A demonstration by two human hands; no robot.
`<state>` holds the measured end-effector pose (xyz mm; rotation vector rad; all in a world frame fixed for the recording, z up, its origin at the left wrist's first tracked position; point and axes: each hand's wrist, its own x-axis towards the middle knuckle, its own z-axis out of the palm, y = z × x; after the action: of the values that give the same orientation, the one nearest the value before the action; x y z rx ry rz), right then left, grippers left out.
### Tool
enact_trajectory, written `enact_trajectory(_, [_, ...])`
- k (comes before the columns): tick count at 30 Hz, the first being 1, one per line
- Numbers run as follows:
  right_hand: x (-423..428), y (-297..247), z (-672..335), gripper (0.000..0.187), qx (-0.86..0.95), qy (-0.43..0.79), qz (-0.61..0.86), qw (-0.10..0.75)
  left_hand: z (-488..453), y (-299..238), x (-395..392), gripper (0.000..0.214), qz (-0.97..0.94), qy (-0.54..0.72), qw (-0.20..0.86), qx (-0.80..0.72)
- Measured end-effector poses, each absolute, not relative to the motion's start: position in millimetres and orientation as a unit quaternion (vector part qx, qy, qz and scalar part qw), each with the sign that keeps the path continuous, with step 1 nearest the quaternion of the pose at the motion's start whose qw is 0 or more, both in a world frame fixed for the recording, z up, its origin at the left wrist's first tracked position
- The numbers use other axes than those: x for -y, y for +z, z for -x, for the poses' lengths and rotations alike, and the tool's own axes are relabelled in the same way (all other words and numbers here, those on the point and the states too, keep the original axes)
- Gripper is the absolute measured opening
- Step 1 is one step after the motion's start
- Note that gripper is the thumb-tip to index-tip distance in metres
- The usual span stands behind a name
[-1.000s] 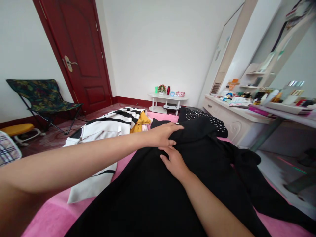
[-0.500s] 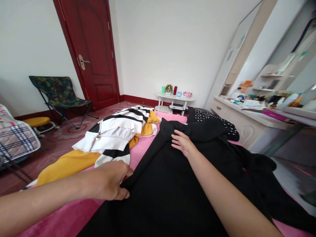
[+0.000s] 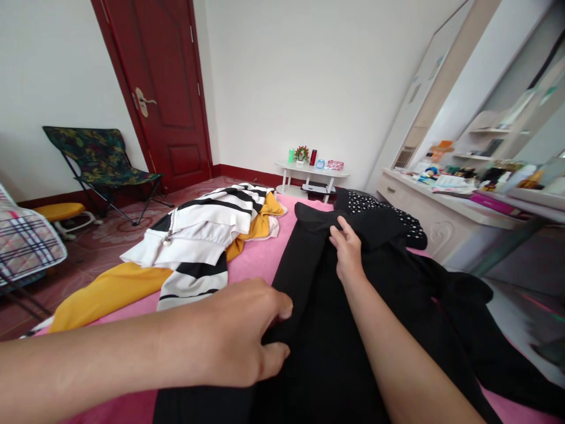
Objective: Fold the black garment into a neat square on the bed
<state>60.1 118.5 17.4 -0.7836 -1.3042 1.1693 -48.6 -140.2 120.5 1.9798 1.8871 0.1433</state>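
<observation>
I have the black garment (image 3: 335,353) spread over the pink cover (image 3: 256,259), to the right of the striped clothing (image 3: 205,221), with its left edge turned inward as a strip (image 3: 298,265). My left hand (image 3: 236,335) is at the near part of that strip, fingers curled with black cloth between index and thumb, so I judge it held. My right hand (image 3: 348,253) is at the far end, fingers nearly straight and close together against the cloth; whether they pinch it I cannot tell.

To do this turn well, I would use the right fingers as an anchor, draw the left end level with them under light, even tension, and lay the strip flat without dragging the layer beneath. Uneven pull could skew the crease.
</observation>
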Motion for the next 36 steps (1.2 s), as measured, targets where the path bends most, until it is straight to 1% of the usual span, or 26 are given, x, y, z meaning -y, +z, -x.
enact_trajectory(3, [-124.0,8.1,-63.3,0.064,0.556,0.484,0.345,0.581,30.2,119.8,127.8,0.014,-0.737,0.05,0.207,-0.642])
enact_trajectory(6, [-129.3,-1.3,-65.0,0.061,0.543,0.471,0.357,0.596,14.9,105.6,114.3,0.015,-0.761,0.043,0.251,-0.597])
enact_trajectory(8, [-132.4,-7.1,-66.1,0.058,0.528,0.457,0.372,0.611,5.5,89.1,104.1,0.016,-0.761,0.026,0.335,-0.555])
enact_trajectory(12, [-136.2,-16.2,-68.5,0.051,0.474,0.46,0.42,0.622,-9.6,61.1,79.7,0.005,-0.685,-0.084,0.588,-0.422])
enact_trajectory(13, [-136.7,-17.6,-69.2,0.048,0.456,0.468,0.432,0.622,-11.4,59.0,72.6,0.005,-0.667,-0.115,0.625,-0.388])
enact_trajectory(14, [-137.1,-18.7,-69.9,0.046,0.439,0.476,0.441,0.622,-11.9,58.9,64.8,0.003,-0.665,-0.133,0.638,-0.365])
enact_trajectory(15, [-137.5,-19.2,-70.7,0.044,0.425,0.482,0.446,0.623,-11.0,60.5,56.0,0.006,-0.684,-0.12,0.618,-0.37])
enact_trajectory(16, [-137.7,-19.4,-71.4,0.041,0.416,0.486,0.448,0.624,-8.9,62.7,46.0,0.01,-0.713,-0.077,0.569,-0.402])
enact_trajectory(18, [-138.3,-18.5,-73.0,0.034,0.404,0.487,0.45,0.63,-1.4,65.3,21.8,0.019,-0.756,0.057,0.421,-0.498])
enact_trajectory(20, [-139.3,-16.6,-75.5,0.029,0.383,0.48,0.456,0.644,8.7,60.4,-6.9,0.025,-0.737,0.198,0.247,-0.597])
enact_trajectory(21, [-140.2,-15.6,-77.4,0.026,0.367,0.474,0.462,0.654,13.9,54.2,-21.7,0.03,-0.71,0.247,0.175,-0.635])
enact_trajectory(23, [-143.8,-13.7,-83.2,0.02,0.332,0.451,0.479,0.676,23.1,35.6,-48.5,0.045,-0.655,0.304,0.071,-0.688])
enact_trajectory(25, [-150.2,-12.5,-92.0,0.016,0.303,0.426,0.499,0.692,29.0,13.1,-67.6,0.058,-0.623,0.313,0.033,-0.716])
enact_trajectory(28, [-165.6,-11.3,-107.7,0.02,0.271,0.416,0.52,0.695,31.2,-14.2,-79.4,0.058,-0.639,0.248,0.02,-0.728])
enact_trajectory(31, [-185.9,-9.3,-119.2,0.026,0.263,0.444,0.539,0.666,30.3,-25.2,-79.1,0.06,-0.654,0.188,-0.017,-0.733])
enact_trajectory(36, [-217.8,2.2,-121.3,0.024,0.294,0.459,0.586,0.599,32.3,-23.5,-77.8,0.06,-0.667,0.168,-0.028,-0.725])
